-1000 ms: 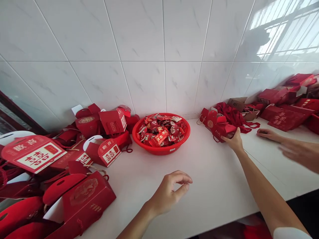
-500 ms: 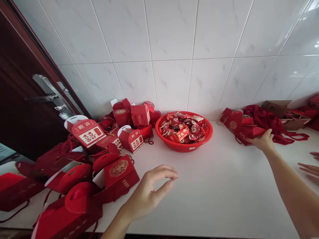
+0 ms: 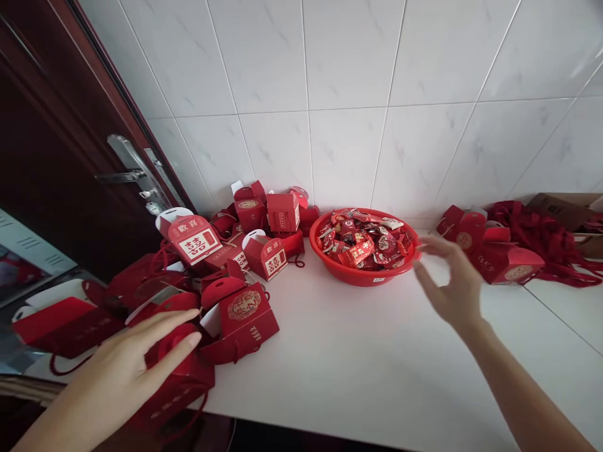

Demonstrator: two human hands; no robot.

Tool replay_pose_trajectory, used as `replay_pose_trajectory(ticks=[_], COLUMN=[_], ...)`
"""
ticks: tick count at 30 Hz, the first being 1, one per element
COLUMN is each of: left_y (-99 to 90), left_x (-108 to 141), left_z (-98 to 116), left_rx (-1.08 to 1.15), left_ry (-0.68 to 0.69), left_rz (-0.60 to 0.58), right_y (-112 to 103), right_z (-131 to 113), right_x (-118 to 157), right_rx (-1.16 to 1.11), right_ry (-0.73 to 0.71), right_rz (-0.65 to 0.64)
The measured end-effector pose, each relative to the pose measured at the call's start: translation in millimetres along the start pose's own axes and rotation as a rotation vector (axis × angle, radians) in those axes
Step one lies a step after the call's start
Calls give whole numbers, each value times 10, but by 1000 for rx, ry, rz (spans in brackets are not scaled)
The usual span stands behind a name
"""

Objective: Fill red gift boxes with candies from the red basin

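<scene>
My left hand (image 3: 127, 361) is open, thumb and fingers apart, over the near end of a pile of red paper gift boxes. It partly hides the red box (image 3: 188, 383) beneath it; whether it touches that box I cannot tell. Just right of its fingertips lies an open-topped red box (image 3: 247, 314) with gold print. My right hand (image 3: 452, 282) is open and empty, its fingertips close to the right rim of a red plastic basin (image 3: 343, 276). Wrapped sweets (image 3: 362, 245) fill the basin.
More red boxes (image 3: 193, 242) are heaped at the left, by a dark door with a metal handle (image 3: 127, 157). Right of the basin stand filled-looking red boxes (image 3: 504, 260), red cloth straps (image 3: 527, 226) and a cardboard box (image 3: 556, 210). A tiled wall backs the white table (image 3: 339, 358).
My right hand has let go of the red box at the right and moved left to the basin. My left hand has moved left over the boxes. The view has turned left.
</scene>
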State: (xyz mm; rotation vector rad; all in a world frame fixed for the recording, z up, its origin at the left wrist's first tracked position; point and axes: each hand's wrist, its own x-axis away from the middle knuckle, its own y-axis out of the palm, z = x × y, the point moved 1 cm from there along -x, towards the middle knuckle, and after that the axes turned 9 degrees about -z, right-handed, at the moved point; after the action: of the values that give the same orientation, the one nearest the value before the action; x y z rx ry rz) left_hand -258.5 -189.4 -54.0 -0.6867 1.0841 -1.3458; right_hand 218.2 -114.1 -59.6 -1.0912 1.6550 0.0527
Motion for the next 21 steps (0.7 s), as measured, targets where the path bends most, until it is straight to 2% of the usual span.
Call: replay_pose_trajectory(ticks=[3,6,10,13,17,21], left_y=[226,489,686,755,913,1194], left_x=[9,-62,-211,-259,-190,-140], left_z=[8,284,769,975,944,849], left_rx=[-157,-210,-150,-73,20,182], left_ry=[-23,34,264,397,342,279], left_rz=[-133,-249,-285,-326,-316,-196], right_y=[345,646,904,979,983,1013], right_z=[-246,-378,-471,-466,-410,-468], right_x=[200,372,566,681,681,477], right_rx=[-87,-182,-254,-252,-197,-120], right_ry=[-127,-206,-200,-170,-185,-301], right_rz=[-224,-385,-558,-606,-651,-805])
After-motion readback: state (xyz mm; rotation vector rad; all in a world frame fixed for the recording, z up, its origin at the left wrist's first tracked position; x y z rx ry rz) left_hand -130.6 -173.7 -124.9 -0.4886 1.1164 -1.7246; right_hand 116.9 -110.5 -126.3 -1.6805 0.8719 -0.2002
